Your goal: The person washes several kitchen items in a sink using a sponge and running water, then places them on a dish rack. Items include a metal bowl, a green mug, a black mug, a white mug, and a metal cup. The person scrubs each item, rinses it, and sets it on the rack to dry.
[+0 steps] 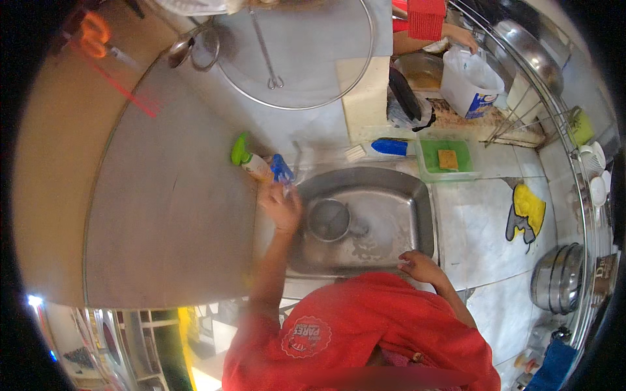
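My left hand point(282, 207) is at the left end of a stainless steel sink point(423, 210). Its fingers reach a bottle with a blue trigger spray head point(281, 167); blur hides whether they grip it. Close beside that stands a spray bottle with a green trigger point(241, 150), leaning in the view. Over the sink's near right rim, my right hand point(421, 267) holds nothing, fingers apart. A round metal vessel point(328, 220) sits in the wet basin.
Behind the sink lie a blue scrub brush point(390, 146) and a green-tinted plastic tub point(424, 163) with a sponge point(447, 159). A yellow and grey cloth point(528, 210) is on the right counter. Another person's hand point(462, 38) touches a white bucket point(470, 88). Metal pots point(557, 278) stand right.
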Action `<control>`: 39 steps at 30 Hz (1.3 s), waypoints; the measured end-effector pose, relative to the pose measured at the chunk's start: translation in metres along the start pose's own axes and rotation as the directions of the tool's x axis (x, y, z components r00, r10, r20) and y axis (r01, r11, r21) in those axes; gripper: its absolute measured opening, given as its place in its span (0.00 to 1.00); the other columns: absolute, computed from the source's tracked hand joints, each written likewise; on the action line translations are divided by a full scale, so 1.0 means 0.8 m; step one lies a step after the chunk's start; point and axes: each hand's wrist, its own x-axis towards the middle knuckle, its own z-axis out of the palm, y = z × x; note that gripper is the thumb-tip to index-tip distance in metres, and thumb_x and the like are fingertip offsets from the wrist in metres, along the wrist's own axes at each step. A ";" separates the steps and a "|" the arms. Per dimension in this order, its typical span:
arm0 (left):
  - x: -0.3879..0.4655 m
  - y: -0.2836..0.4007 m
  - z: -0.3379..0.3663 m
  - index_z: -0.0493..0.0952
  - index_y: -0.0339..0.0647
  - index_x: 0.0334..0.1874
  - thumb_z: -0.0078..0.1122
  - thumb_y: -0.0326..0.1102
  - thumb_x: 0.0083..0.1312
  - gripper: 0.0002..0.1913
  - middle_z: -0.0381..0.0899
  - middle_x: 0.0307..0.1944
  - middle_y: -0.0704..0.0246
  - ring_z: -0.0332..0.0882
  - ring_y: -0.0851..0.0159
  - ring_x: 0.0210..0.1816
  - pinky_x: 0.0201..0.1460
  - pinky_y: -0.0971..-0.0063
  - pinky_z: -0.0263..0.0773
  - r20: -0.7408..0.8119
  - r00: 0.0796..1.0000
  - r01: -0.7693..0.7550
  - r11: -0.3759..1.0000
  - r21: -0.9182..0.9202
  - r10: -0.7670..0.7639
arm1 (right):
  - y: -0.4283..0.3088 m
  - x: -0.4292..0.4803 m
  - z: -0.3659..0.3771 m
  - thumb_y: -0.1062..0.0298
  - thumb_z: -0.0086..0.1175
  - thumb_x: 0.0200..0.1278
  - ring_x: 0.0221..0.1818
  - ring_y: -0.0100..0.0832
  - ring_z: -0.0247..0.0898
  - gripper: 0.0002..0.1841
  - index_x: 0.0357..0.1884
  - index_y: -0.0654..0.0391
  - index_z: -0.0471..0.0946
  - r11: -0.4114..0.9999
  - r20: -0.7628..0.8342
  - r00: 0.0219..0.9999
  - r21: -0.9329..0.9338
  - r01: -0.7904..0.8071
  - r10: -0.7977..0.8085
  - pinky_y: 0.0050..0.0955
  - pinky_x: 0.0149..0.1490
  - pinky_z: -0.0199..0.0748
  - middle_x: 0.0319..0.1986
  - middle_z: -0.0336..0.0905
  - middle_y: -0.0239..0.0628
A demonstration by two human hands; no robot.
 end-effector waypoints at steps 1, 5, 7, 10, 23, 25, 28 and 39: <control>-0.027 0.004 0.017 0.72 0.41 0.53 0.65 0.36 0.57 0.22 0.72 0.50 0.52 0.67 0.44 0.52 0.53 0.54 0.64 0.023 0.999 -0.024 1.000 -0.019 0.024 | 0.003 0.008 0.002 0.55 0.55 0.61 0.55 0.49 0.70 0.23 0.54 0.58 0.76 1.000 -0.019 1.000 0.000 -0.017 0.017 0.43 0.60 0.67 0.51 0.75 0.51; -0.138 0.005 0.091 0.74 0.42 0.48 0.66 0.40 0.55 0.20 0.75 0.42 0.55 0.71 0.48 0.43 0.45 0.58 0.65 0.601 0.778 -0.028 0.966 -0.257 0.183 | 0.012 0.054 0.006 0.51 0.54 0.63 0.55 0.49 0.70 0.24 0.54 0.58 0.75 0.983 -0.029 0.998 -0.176 0.047 -0.052 0.45 0.59 0.66 0.49 0.75 0.51; -0.186 -0.003 0.120 0.73 0.43 0.49 0.66 0.40 0.55 0.20 0.75 0.42 0.55 0.71 0.48 0.44 0.45 0.58 0.66 0.815 0.562 0.061 0.975 -0.212 0.142 | 0.013 0.081 0.010 0.51 0.53 0.62 0.57 0.48 0.69 0.23 0.54 0.55 0.76 0.985 0.037 0.999 -0.169 0.021 -0.015 0.47 0.61 0.64 0.52 0.75 0.49; -0.226 -0.022 0.168 0.73 0.43 0.50 0.65 0.40 0.56 0.20 0.75 0.44 0.55 0.72 0.48 0.44 0.45 0.57 0.66 0.930 0.354 0.081 0.988 -0.133 0.096 | 0.014 0.119 0.008 0.48 0.51 0.64 0.55 0.49 0.69 0.24 0.53 0.56 0.76 0.981 0.123 0.992 -0.193 0.024 0.000 0.47 0.59 0.65 0.50 0.75 0.49; -0.234 -0.062 0.251 0.72 0.44 0.54 0.62 0.38 0.58 0.21 0.73 0.49 0.54 0.73 0.47 0.47 0.47 0.56 0.69 0.939 0.301 0.103 0.973 -0.205 0.166 | -0.314 0.353 -0.028 0.46 0.51 0.67 0.62 0.56 0.60 0.34 0.66 0.59 0.61 0.820 -0.147 0.846 0.206 0.534 -0.513 0.48 0.66 0.60 0.61 0.59 0.62; -0.233 -0.066 0.245 0.72 0.45 0.54 0.62 0.38 0.59 0.21 0.73 0.50 0.54 0.73 0.47 0.47 0.47 0.56 0.69 0.935 0.304 0.104 0.969 -0.223 0.183 | -0.359 0.359 -0.008 0.46 0.50 0.67 0.60 0.58 0.62 0.34 0.67 0.58 0.58 0.843 -0.201 0.827 0.006 0.537 -0.525 0.47 0.64 0.62 0.60 0.59 0.63; -0.234 -0.060 0.247 0.72 0.45 0.55 0.62 0.38 0.59 0.21 0.73 0.51 0.54 0.73 0.46 0.48 0.47 0.56 0.70 0.933 0.320 0.118 0.970 -0.211 0.164 | -0.375 0.361 0.011 0.53 0.50 0.66 0.56 0.59 0.65 0.35 0.69 0.60 0.54 0.779 -0.294 0.724 -0.164 0.606 -0.625 0.49 0.57 0.68 0.59 0.58 0.65; -0.224 -0.075 0.279 0.71 0.46 0.59 0.59 0.36 0.61 0.22 0.72 0.55 0.54 0.75 0.45 0.50 0.48 0.55 0.72 0.931 0.323 0.151 0.961 -0.230 0.172 | -0.332 0.407 -0.028 0.75 0.49 0.61 0.51 0.54 0.71 0.38 0.73 0.44 0.51 0.633 0.043 0.637 -0.077 0.770 -0.770 0.45 0.57 0.71 0.60 0.63 0.54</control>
